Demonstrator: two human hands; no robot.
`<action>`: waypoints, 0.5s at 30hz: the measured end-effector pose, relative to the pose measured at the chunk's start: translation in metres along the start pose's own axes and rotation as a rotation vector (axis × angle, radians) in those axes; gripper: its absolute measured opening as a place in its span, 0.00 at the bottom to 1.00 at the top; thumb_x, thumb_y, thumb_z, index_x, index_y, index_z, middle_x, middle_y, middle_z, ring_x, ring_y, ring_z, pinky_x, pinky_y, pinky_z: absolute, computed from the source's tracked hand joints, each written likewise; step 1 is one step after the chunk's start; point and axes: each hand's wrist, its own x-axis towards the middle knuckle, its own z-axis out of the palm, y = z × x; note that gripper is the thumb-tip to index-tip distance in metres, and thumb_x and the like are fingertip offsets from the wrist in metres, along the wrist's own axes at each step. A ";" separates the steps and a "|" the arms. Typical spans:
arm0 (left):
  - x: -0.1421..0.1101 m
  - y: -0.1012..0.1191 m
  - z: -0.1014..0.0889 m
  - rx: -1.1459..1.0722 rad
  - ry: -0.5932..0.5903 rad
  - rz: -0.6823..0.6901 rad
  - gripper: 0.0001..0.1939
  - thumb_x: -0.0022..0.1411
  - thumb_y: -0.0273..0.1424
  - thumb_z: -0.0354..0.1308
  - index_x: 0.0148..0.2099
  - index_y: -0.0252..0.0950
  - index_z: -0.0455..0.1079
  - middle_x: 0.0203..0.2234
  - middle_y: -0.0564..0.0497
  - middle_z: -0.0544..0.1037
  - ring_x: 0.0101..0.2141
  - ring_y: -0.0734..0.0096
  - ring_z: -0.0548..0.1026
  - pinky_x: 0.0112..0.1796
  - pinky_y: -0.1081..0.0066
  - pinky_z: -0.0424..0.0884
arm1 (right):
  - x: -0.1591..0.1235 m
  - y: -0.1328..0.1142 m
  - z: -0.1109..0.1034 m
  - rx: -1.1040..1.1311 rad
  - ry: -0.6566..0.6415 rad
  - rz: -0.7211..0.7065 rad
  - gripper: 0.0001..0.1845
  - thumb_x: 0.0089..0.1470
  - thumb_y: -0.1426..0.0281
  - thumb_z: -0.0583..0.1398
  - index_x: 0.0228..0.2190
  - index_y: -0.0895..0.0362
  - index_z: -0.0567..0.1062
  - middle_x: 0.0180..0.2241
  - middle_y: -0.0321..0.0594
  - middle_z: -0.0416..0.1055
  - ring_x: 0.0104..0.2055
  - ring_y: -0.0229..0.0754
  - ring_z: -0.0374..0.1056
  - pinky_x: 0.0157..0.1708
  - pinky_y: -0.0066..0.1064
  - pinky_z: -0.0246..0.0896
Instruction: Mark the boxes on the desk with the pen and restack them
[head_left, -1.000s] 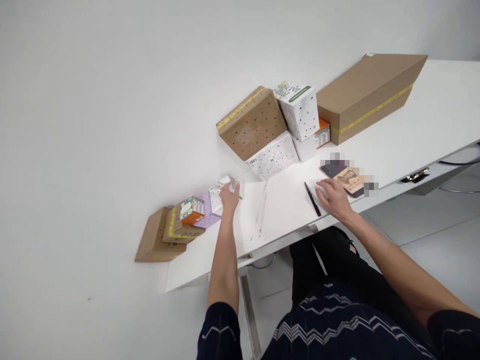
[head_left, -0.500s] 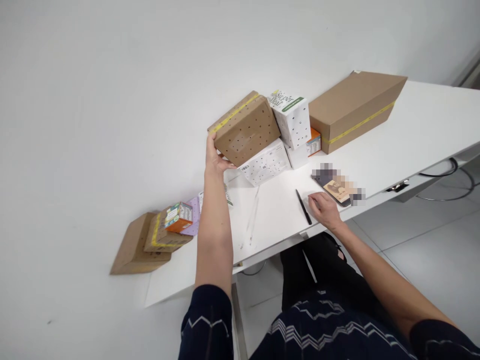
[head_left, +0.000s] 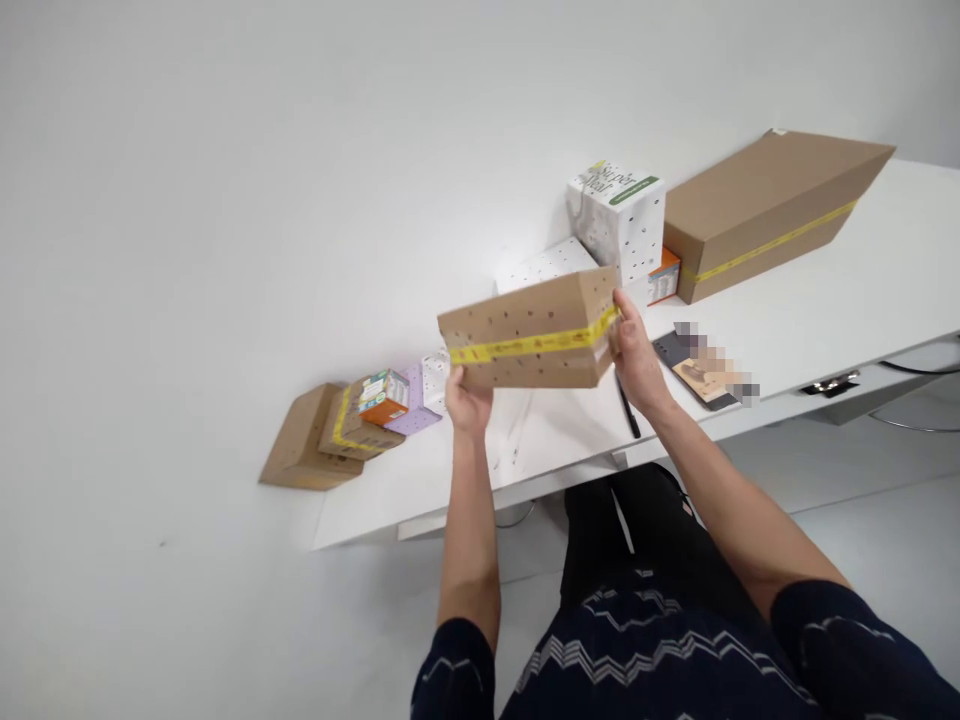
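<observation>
We hold the taped box (head_left: 525, 310) up in both hands, nearer us than the lettered box (head_left: 615, 215) and to its left, apparently clear of the table (head_left: 555, 430). Our left hand (head_left: 469, 400) grasps its lower left corner, thumb on the front; our right hand (head_left: 637, 350) clasps the right end, though we cannot tell how far the fingers wrap behind.

We judge it fairly light and stiff enough to carry by its ends, but thin cardboard could dent if pressed mid-panel. Bare card should grip well; the yellow tape (head_left: 517, 346) is probably slicker, so the ends and lower corners look the best hold. Whatever is inside stays hidden — we cannot say if it is fragile.

Half a second ago the box sat tilted on the low white box (head_left: 551, 262), left of the lettered box, with only our left hand on it. Now it is off and turned, its taped side towards us, and the low white box's top is bared. Our right hand, then resting by the pen (head_left: 630, 412) on the near side of the lettered box, has come up to help — and partly hides that pen.
</observation>
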 end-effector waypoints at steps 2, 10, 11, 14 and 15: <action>-0.038 -0.010 -0.014 0.110 -0.008 0.019 0.24 0.58 0.42 0.47 0.55 0.43 0.65 0.52 0.46 0.72 0.53 0.58 0.70 0.52 0.58 0.66 | -0.015 0.007 -0.001 -0.184 0.046 -0.103 0.36 0.55 0.45 0.51 0.61 0.44 0.58 0.63 0.37 0.55 0.65 0.49 0.48 0.61 0.45 0.49; -0.128 -0.069 -0.058 0.248 0.134 -0.084 0.29 0.50 0.33 0.57 0.56 0.44 0.63 0.49 0.48 0.73 0.50 0.62 0.71 0.50 0.64 0.67 | -0.067 0.072 -0.025 -0.568 0.066 -0.055 0.24 0.59 0.60 0.49 0.54 0.54 0.69 0.55 0.46 0.67 0.57 0.48 0.62 0.58 0.47 0.54; -0.132 -0.074 -0.060 0.200 0.169 -0.100 0.29 0.47 0.31 0.59 0.54 0.43 0.66 0.45 0.49 0.75 0.48 0.63 0.72 0.48 0.65 0.67 | -0.070 0.074 -0.027 -0.578 0.075 -0.043 0.24 0.59 0.62 0.50 0.53 0.54 0.70 0.54 0.46 0.68 0.56 0.48 0.63 0.57 0.46 0.55; -0.140 -0.080 -0.066 0.070 0.226 -0.157 0.21 0.43 0.28 0.61 0.43 0.40 0.72 0.34 0.52 0.76 0.41 0.67 0.73 0.47 0.67 0.67 | -0.075 0.072 -0.029 -0.543 0.107 0.024 0.22 0.57 0.64 0.51 0.50 0.54 0.73 0.50 0.44 0.72 0.52 0.47 0.67 0.54 0.45 0.59; -0.141 -0.079 -0.066 0.040 0.231 -0.170 0.18 0.44 0.29 0.61 0.41 0.39 0.73 0.34 0.52 0.77 0.41 0.67 0.73 0.48 0.67 0.66 | -0.078 0.071 -0.029 -0.515 0.117 0.059 0.21 0.58 0.63 0.51 0.49 0.54 0.73 0.49 0.44 0.73 0.50 0.47 0.68 0.53 0.45 0.60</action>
